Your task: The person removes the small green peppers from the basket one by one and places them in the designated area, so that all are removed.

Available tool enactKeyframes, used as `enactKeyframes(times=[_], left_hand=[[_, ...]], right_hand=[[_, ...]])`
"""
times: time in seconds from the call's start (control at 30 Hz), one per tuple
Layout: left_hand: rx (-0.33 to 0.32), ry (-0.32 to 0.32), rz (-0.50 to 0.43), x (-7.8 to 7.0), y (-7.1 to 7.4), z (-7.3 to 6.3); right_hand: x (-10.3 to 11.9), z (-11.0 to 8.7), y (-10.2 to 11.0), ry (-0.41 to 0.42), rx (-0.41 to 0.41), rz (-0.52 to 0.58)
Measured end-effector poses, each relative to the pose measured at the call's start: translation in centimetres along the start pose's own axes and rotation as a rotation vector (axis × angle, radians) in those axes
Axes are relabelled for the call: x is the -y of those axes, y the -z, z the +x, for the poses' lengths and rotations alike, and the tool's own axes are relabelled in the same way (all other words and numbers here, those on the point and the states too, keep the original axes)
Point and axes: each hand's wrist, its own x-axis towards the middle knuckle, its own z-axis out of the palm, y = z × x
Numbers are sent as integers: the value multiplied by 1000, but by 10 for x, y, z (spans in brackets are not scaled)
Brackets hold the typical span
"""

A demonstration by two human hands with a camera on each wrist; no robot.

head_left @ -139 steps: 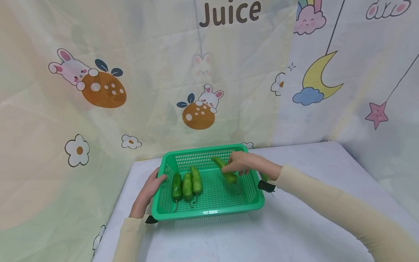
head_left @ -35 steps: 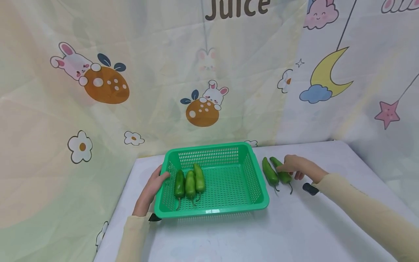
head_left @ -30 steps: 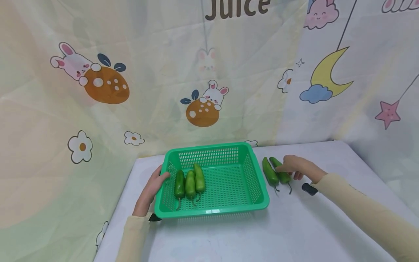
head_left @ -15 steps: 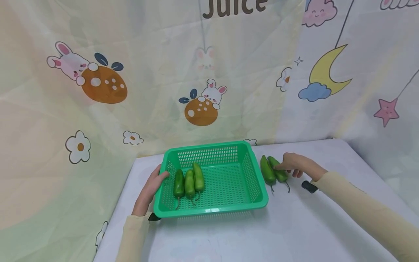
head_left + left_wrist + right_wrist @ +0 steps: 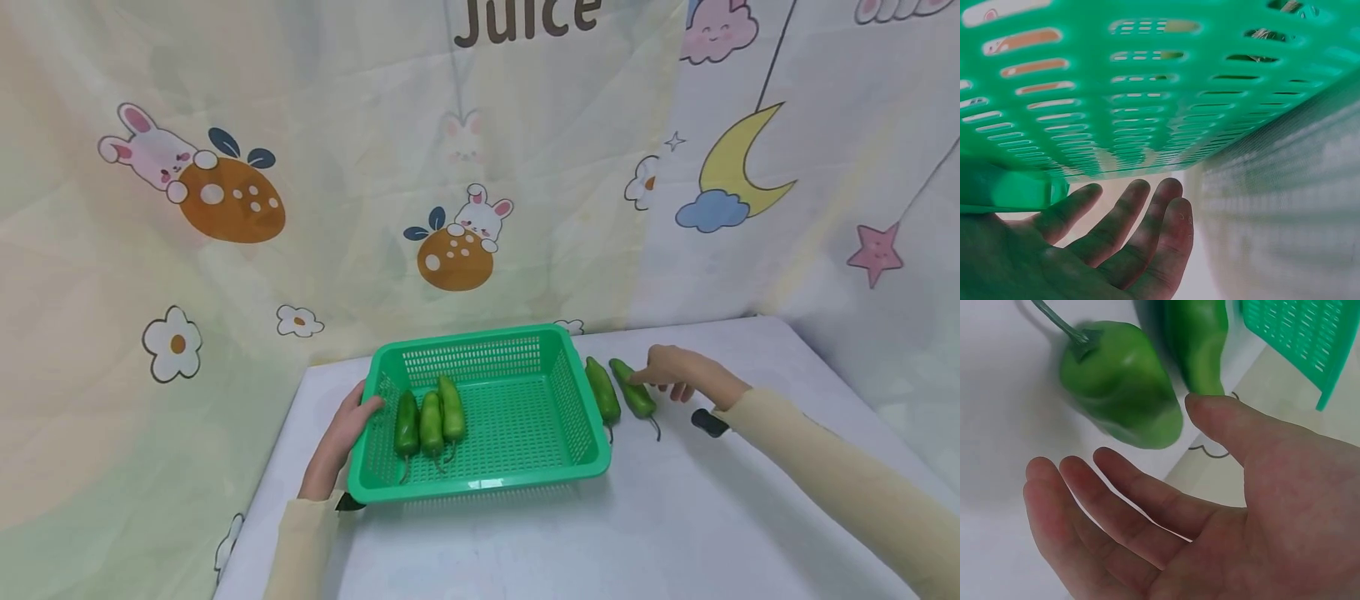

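Observation:
A green plastic basket with slotted walls stands on the table. My left hand holds its left side, thumb over the rim; in the left wrist view the fingers extend along the outside of the wall. Three green peppers lie side by side in the basket's left half, one darker pepper leftmost. Right of the basket, one green pepper lies close against its wall. Another green pepper is under the fingertips of my right hand. The right wrist view shows that hand's fingers spread around a gap beside this pepper.
A white cloth covers the table. Behind it hangs a printed curtain with rabbits, flowers and a moon. A dark wrist strap shows at the right sleeve.
Earlier my right hand held a pepper inside the basket; that side of the basket now has none. Over the last second the left table pepper shifted toward the basket, widening the gap between the two.

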Motion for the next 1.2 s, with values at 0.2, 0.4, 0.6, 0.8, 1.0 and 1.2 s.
enactKeyframes(times=[0.2,0.4,0.6,0.8,1.0,1.2], left_hand=[[17,4,-12,0,1,-1],[15,-12,2,-2,2,2],[19,-6,-10,-5,3,-4],[10,-9,-2,3,0,-1],[5,-3,-1,3,0,-1],[12,-10,8,4,1,0]], right_hand=[[10,-3,11,19,0,-20],[21,-5,23,43,5,-47],[37,-12,30,67,16,-66],[54,-19,43,111,-2,-63],[69,-26,48,148,-10,-84],[82,-35,48,197,-32,-123]])
